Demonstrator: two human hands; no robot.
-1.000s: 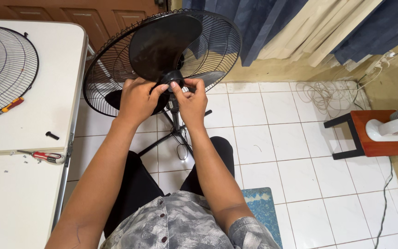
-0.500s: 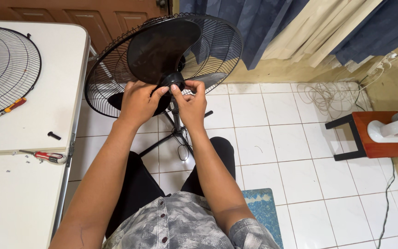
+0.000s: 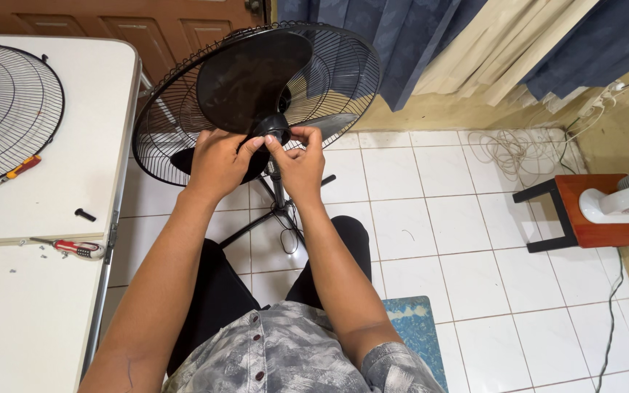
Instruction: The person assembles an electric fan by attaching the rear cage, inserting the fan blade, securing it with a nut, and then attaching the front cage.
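Both hands were at the hub (image 3: 274, 128) of the black fan (image 3: 256, 94), which stood on its stand on the tiled floor (image 3: 431, 240) just in front of the seated person. Left hand (image 3: 218, 161) cupped the hub's left side, fingers curled close together, thumb tip pressed on the cap. Right hand (image 3: 301, 161) pinched the cap from the right with thumb and forefinger, other fingers loosely bent. Rear grille (image 3: 343, 73) was on; the blades (image 3: 252, 69) were bare on the near side.

Risks, as a judgement: the pinch grip is small, so the cap could slip and drop to the floor. A blade could swing and knock the knuckles, since nothing guards it. The tilted head could tip the stand if pushed hard.

White table (image 3: 74, 145) at the left held the front grille (image 3: 9, 109), a red screwdriver (image 3: 74, 248), an orange tool (image 3: 22, 167), a small black part (image 3: 84, 215) and loose screws. Room: wooden door (image 3: 147, 29), blue curtains (image 3: 416, 36), coiled cord (image 3: 511, 149), a white fan on a red stool (image 3: 598, 218).
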